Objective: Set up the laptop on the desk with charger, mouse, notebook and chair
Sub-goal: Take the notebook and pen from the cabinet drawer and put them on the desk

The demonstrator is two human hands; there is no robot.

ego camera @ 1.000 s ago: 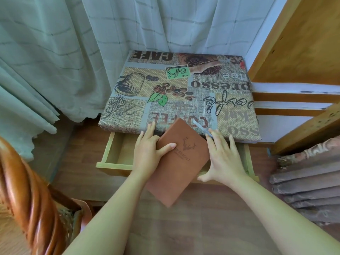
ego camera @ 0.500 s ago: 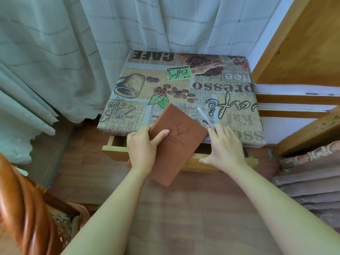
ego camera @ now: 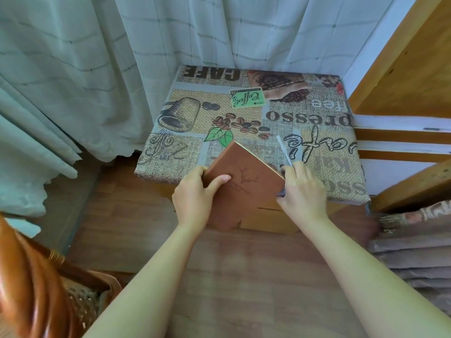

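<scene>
Notebook at frame centre, long axis running upper left to lower right, over worktop front edge. Left hand grip clamped on its left edge; right hand pinches pen, touching right edge.

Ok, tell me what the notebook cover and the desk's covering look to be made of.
notebook: brown cover, matte, probably leather or imitation leather; a deer head and lettering look stamped in. Table cover: seems a printed sheet with burlap-look coffee graphics, folded over the desk edge; cloth or vinyl, I can't tell.
</scene>
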